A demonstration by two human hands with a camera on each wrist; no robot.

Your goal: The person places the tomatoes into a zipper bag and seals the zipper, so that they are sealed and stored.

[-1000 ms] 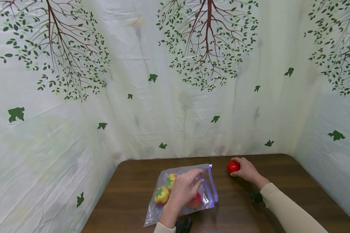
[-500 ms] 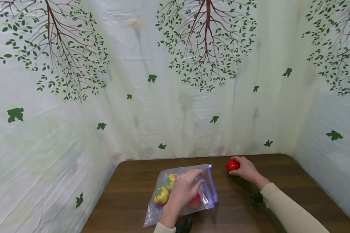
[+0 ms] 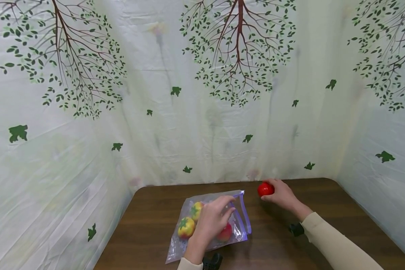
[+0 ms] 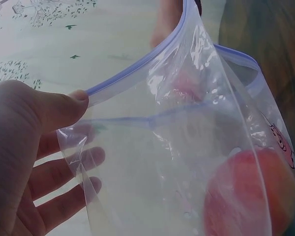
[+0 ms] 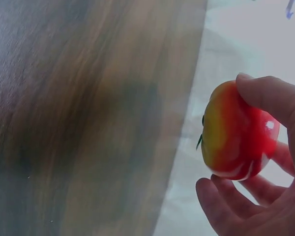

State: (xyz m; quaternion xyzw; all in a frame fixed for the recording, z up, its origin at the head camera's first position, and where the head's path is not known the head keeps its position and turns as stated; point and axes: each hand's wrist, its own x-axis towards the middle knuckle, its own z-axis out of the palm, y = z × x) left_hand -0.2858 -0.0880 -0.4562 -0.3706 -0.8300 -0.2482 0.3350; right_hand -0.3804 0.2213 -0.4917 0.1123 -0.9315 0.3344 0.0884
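Head view: a clear zip bag (image 3: 179, 253) with a purple zip edge lies on the brown wooden table (image 3: 145, 213), mouth facing right. Inside are a yellow-red tomato (image 3: 186, 227) with a green top, a second yellow-red tomato (image 3: 196, 210) just behind it, partly hidden by the left hand (image 3: 210, 219), and a red round fruit (image 3: 224, 233) nearer the mouth. The left hand is at the bag; the right hand (image 3: 282, 195) holds a red tomato (image 3: 265, 189) outside it, to the right of the mouth and apart from it. Hands well apart. A tree-printed cloth (image 3: 209, 131) hangs behind the table.

Left wrist view: thumb on the purple zip edge, other fingers behind the clear plastic, pinching the rim; mouth gapes. The red round fruit shows low in the bag (kind unclear through the plastic), below a small pink printed figure (image 4: 283, 145).

Right wrist view: thumb on top, fingers curled beneath, gripping the tomato; its skin runs red to yellow, green bits at the yellow end.
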